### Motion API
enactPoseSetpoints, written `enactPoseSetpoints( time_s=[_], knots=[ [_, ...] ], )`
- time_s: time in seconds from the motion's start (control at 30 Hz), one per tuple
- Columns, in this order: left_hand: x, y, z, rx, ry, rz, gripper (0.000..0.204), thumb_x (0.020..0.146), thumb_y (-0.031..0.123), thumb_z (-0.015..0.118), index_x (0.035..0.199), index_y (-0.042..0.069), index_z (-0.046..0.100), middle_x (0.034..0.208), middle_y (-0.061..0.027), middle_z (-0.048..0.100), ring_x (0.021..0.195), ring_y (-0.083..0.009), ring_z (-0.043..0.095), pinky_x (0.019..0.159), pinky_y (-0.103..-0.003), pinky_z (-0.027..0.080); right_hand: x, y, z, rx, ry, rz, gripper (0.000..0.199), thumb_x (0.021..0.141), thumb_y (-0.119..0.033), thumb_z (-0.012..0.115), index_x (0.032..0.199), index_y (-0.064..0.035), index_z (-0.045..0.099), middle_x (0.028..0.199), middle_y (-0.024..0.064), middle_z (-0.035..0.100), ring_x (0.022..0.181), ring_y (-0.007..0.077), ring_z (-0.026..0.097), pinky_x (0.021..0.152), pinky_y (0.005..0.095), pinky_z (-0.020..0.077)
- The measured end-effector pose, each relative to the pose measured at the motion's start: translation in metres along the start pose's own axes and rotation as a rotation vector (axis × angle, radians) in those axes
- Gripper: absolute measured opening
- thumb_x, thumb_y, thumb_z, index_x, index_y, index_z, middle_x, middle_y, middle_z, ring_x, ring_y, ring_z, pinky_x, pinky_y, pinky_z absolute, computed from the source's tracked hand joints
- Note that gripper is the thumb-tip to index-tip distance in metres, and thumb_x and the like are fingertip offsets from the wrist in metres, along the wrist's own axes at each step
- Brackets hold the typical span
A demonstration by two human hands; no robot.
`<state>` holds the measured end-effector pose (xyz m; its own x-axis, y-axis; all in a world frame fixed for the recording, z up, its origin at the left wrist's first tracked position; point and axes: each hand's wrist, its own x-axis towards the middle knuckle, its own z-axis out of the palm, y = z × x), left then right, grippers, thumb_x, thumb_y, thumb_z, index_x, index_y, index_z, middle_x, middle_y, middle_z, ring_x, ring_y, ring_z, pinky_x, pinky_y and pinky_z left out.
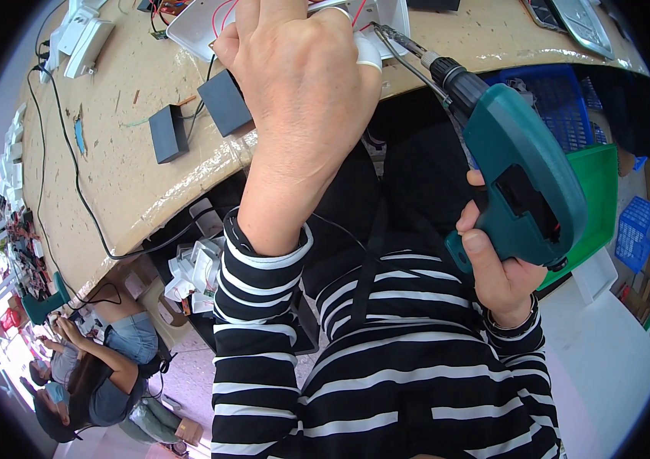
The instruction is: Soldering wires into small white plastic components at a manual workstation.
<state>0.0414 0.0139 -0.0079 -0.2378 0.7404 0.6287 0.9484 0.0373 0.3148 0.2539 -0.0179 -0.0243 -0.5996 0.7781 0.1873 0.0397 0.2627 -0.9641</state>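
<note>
My left hand (302, 92) is over a white plastic housing (191, 30) at the bench's near edge, back of the hand up. Its fingers are bent inward and white finger covers show on some. Their tips are hidden or cut off by the upper edge, so what they pinch does not show. Thin red wires (221, 17) run beside them. My right hand (497, 268) grips the handle of a teal soldering gun (527, 153). Its metal tip and thin feed tube point into the housing, close to my left hand.
Two dark grey boxes (169, 134) with leads lie on the bench (130, 195) left of my wrist. A black cable (84, 203) loops over its edge. Blue (547, 103) and green (600, 183) crates stand below right. Other people (107, 375) work at lower left.
</note>
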Motion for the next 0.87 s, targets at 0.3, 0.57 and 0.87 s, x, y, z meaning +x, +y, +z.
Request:
enactPoseSetpoints(
  time_s=[0.3, 0.57, 0.87],
  knots=[
    [0.0002, 0.0001, 0.0008, -0.002, 0.007, 0.004, 0.010, 0.060, 0.004, 0.060, 0.065, -0.004, 0.057, 0.086, -0.0136, 0.053, 0.084, -0.0316, 0.048, 0.075, -0.040, 0.035, -0.0021, -0.0033, 0.0011, 0.002, 0.031, 0.045, 0.039, 0.077, 0.001, 0.060, 0.113, 0.0042, 0.045, 0.103, 0.0180, 0.053, 0.077, 0.0172, 0.056, 0.066, 0.0273, 0.0471],
    [0.0004, 0.0007, -0.0002, -0.014, 0.003, -0.014, 0.009, 0.060, 0.004, 0.060, 0.065, -0.003, 0.058, 0.086, -0.0131, 0.053, 0.084, -0.0311, 0.048, 0.075, -0.039, 0.034, -0.0006, -0.0051, 0.0012, -0.035, 0.026, 0.037, 0.038, 0.078, 0.001, 0.058, 0.114, 0.0051, 0.045, 0.106, 0.0190, 0.053, 0.077, 0.0168, 0.056, 0.067, 0.0273, 0.0474],
    [0.0004, 0.0016, 0.0005, 0.004, -0.002, -0.027, 0.012, 0.062, 0.007, 0.063, 0.066, -0.003, 0.059, 0.089, -0.0127, 0.053, 0.088, -0.0312, 0.047, 0.075, -0.040, 0.034, -0.0033, 0.0000, -0.0026, -0.018, -0.001, 0.018, 0.050, 0.079, 0.001, 0.058, 0.124, 0.0038, 0.035, 0.113, 0.0221, 0.050, 0.077, 0.0168, 0.057, 0.066, 0.0254, 0.0482]
  ],
)
